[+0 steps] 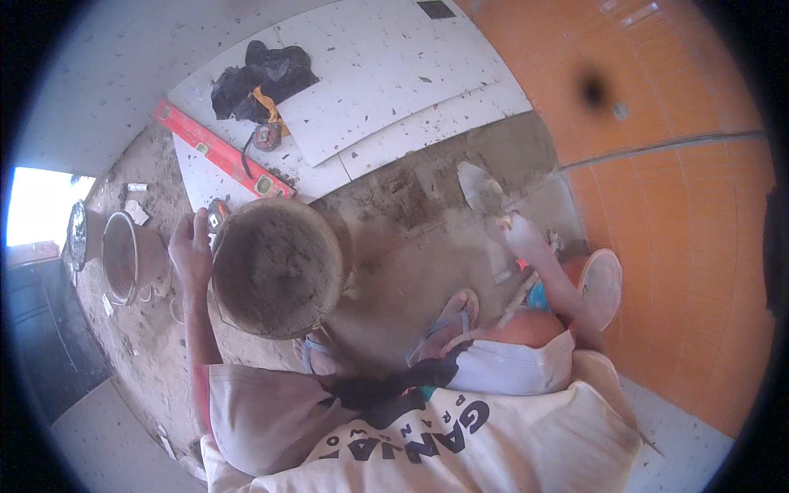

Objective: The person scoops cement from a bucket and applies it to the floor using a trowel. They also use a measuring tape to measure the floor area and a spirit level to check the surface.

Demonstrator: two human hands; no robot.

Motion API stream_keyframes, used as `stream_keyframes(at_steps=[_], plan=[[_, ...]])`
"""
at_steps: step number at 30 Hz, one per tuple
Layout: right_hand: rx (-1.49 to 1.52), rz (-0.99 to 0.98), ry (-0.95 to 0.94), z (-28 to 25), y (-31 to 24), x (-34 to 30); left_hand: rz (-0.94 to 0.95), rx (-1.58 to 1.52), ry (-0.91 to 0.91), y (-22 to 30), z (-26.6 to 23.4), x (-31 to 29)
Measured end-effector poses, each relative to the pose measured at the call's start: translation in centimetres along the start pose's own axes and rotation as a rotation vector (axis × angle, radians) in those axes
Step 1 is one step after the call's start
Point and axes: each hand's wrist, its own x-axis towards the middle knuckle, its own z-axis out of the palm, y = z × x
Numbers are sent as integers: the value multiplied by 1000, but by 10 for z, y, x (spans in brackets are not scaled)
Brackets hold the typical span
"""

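Note:
My right hand (523, 236) is closed round the handle of a trowel (480, 188), whose pale, mortar-smeared blade lies over the wet mortar bed (403, 201). To the left, my left hand (191, 251) is raised just beside the rim of a large mortar bucket (278, 267), its fingers partly stretched and nothing visible in them. Whether it touches the rim I cannot tell. Grey-brown residue coats the inside of that bucket. Close to my left fingertips sits a small orange and black tape measure (217, 215).
White tiles (394, 90) lie ahead, bearing a red spirit level (222, 152), a black plastic bag (263, 78) and another tape measure (266, 137). Further buckets (122, 259) stand at left. An orange tiled wall (674, 214) bounds the right, with a container (601, 287) against it.

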Motion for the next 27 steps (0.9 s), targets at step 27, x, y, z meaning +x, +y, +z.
stream_keyframes(at_steps=[27], plan=[[-78, 140, -65, -6, -59, -1, -78, -138, 115, -38, 19, -8]])
